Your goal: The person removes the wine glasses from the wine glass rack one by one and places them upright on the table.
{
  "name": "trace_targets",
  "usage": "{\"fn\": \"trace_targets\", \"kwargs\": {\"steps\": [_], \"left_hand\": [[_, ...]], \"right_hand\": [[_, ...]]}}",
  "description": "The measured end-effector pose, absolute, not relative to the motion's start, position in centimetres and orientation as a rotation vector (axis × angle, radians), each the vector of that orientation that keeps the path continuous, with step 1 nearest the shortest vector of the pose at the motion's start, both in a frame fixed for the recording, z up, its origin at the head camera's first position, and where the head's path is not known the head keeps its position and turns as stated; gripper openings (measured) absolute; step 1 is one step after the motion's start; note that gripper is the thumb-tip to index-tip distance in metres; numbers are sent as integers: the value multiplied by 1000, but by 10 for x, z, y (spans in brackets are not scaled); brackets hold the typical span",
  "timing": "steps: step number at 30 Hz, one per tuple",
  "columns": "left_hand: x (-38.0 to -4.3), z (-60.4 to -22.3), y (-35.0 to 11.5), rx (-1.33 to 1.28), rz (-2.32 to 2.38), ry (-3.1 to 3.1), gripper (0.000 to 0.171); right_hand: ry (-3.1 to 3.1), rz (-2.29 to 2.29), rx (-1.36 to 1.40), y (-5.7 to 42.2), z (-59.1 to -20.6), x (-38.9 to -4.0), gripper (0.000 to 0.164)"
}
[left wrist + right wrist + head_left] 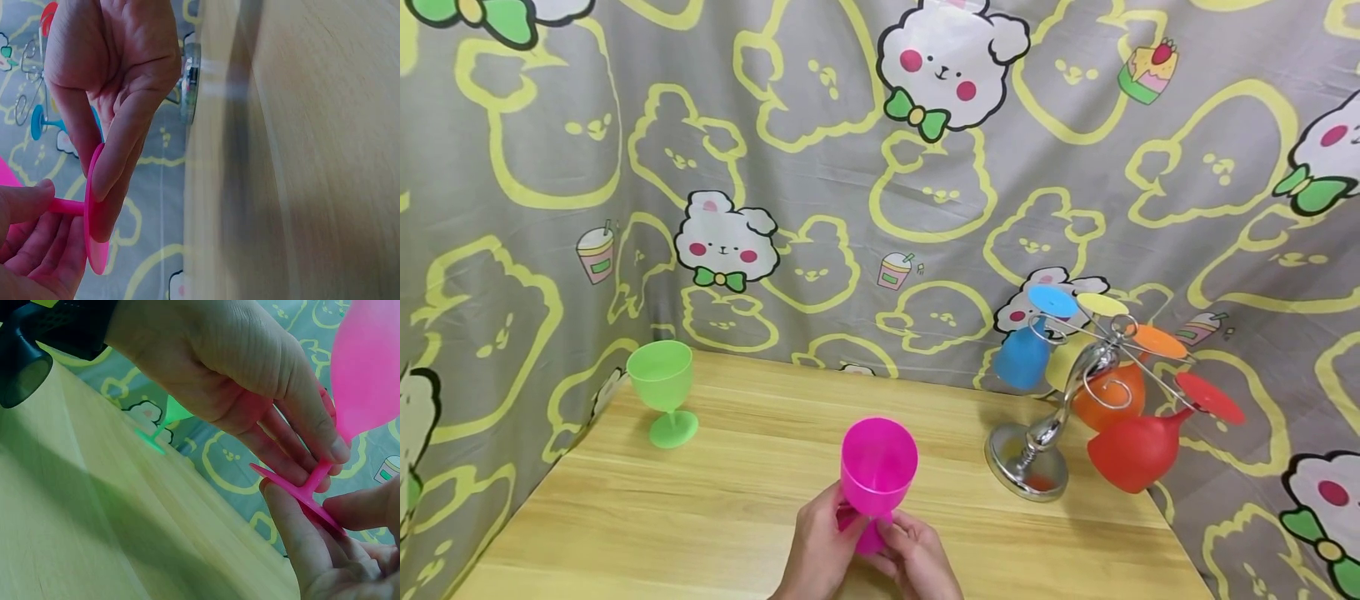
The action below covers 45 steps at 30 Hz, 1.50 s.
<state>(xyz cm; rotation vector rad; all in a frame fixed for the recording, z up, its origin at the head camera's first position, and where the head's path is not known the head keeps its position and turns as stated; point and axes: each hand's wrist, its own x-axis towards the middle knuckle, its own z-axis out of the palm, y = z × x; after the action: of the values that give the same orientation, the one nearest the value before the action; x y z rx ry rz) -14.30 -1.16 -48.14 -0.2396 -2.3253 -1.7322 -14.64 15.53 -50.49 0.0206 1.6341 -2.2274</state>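
Goblet in light green [660, 377] stands upright at the left of the wood-grain table [700, 517]. Left hand [818, 533] pinches the stem [69, 207] of the magenta goblet [880, 467], held upright and raised off the table at near centre, while the right hand [922, 560] has its round foot [97, 257] pinched between thumb and fingers. To the right, a chrome goblet rack [1042, 434] bears a blue goblet [1022, 360], yellow goblet [1064, 362], orange goblet [1112, 398] and red goblet [1138, 454], all hung bowls-down by the feet
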Motion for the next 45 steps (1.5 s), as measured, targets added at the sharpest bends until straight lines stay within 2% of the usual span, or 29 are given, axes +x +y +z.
{"fn": "trace_targets", "kwargs": {"steps": [12, 18, 22, 27, 36, 45], "left_hand": [[-142, -477, -11, -234, -1716, -2327, 22], [-144, -473, -16, -217, -1708, -2314, 20], [-147, -471, -24, -216, -1666, -2293, 22], [-152, -469, -38, -158, -1593, -2303, 24], [-170, -467, -80, -55, -1365, -2378, 16], [-190, -473, -118, -4, -1274, -2439, 13]], "right_hand": [[1634, -2206, 2, 155, -502, -146, 53], [1755, -2120, -87, 160, -497, -146, 50], [1935, -2036, -170, 167, -490, -146, 56], [2308, -1890, -228, 176, -480, -144, 50], [2751, -1639, -184, 197, -471, -141, 32], [3019, -1156, -203, 225, -477, -135, 41]]}}
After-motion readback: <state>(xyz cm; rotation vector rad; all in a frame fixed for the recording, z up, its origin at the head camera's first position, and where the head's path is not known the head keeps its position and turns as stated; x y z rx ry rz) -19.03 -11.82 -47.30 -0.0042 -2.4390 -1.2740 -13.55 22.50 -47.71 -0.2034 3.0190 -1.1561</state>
